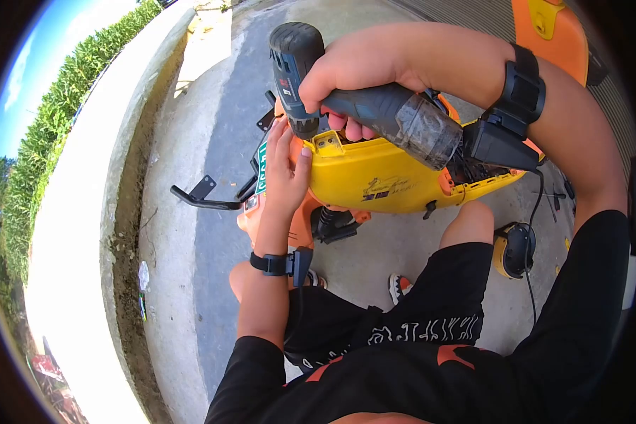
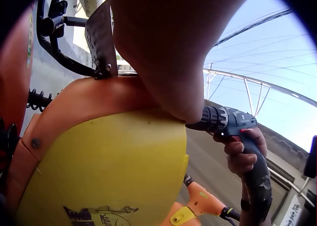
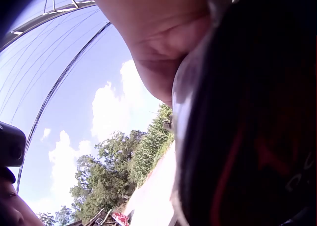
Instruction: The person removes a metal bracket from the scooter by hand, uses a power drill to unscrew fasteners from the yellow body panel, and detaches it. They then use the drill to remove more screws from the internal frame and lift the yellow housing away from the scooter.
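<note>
In the head view the right hand [image 1: 357,74] grips the handle of a blue-black power drill [image 1: 297,78], its nose pointing down at the end of a yellow panel [image 1: 374,177] on an orange vehicle. Beside the drill's nose, the left hand [image 1: 286,169] rests on the orange bodywork with fingers extended. From the left wrist view, the right hand's fingers curl round the drill [image 2: 233,122] near its trigger; the left hand hides the drill's tip. The right wrist view shows mostly a hand and a dark shape close up.
A black metal bar [image 1: 205,203] and a green plate [image 1: 262,168] stand left of the panel. On the ground at right lies a yellow and black round object [image 1: 514,251], with tools beyond it. An orange part [image 1: 555,35] is at the top right. A concrete kerb [image 1: 124,233] runs along the left.
</note>
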{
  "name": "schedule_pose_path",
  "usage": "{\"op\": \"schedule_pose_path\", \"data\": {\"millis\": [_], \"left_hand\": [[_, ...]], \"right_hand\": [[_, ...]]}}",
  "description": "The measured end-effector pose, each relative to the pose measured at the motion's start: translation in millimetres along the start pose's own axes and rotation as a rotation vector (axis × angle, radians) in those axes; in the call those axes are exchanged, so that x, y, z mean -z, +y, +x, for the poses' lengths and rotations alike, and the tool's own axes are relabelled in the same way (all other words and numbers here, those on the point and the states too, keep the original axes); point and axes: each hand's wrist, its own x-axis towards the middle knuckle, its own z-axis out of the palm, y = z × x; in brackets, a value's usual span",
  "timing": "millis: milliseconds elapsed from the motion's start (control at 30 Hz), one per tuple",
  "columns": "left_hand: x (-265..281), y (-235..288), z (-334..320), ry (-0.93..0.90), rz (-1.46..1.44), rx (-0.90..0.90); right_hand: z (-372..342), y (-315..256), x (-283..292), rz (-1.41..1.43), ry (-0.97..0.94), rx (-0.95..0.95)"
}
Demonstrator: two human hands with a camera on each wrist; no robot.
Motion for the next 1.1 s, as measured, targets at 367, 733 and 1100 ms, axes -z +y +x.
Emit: {"op": "schedule_pose_path", "data": {"millis": [367, 733, 1100], "left_hand": [[-2, -1, 3, 0.000, -0.082, -0.020], [12, -9, 22, -0.138, -0.094, -0.113], [9, -17, 32, -0.108, -0.091, -0.149]], "right_hand": [[-7, -6, -3, -0.024, -0.013, -0.007], [3, -2, -1, 0.197, -0.135, 0.153], [18, -11, 5, 0.164, -0.036, 0.140]]}}
